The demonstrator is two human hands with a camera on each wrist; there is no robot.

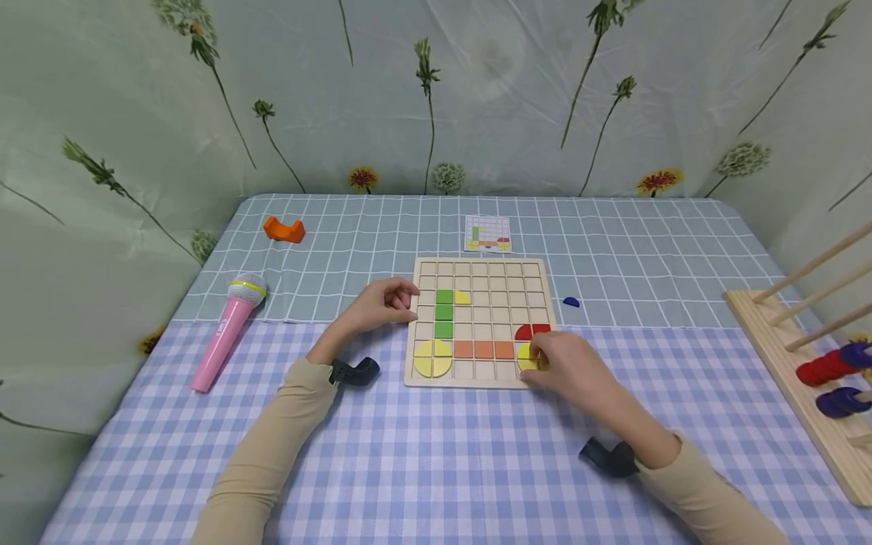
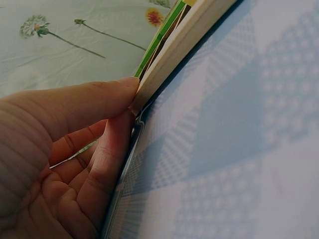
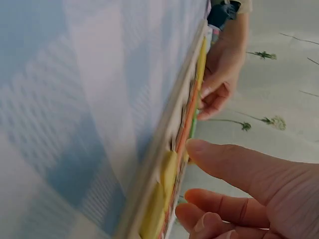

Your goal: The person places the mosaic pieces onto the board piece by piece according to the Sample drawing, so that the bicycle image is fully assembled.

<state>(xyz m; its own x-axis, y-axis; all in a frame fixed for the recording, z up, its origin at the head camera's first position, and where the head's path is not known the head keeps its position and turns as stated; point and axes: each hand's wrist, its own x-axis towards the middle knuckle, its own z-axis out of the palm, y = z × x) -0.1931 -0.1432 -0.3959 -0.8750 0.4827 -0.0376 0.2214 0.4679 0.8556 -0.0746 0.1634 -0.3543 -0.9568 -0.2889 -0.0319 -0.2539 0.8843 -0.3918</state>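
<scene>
A square wooden grid board lies on the cloth with coloured pieces in its cells. My left hand is at its left edge, thumb tip touching the rim in the left wrist view and the other fingers loosely bent. My right hand is over the lower right corner, covering part of the yellow quarter-circle pieces. In the right wrist view its thumb and fingers are apart, close over these pieces. Red quarter pieces lie just above them. An orange row, green squares and a yellow round fill other cells.
A pattern card lies behind the board, and a blue half-round piece to its right. A pink toy microphone and an orange block are on the left. A wooden peg rack with red and blue discs stands at far right.
</scene>
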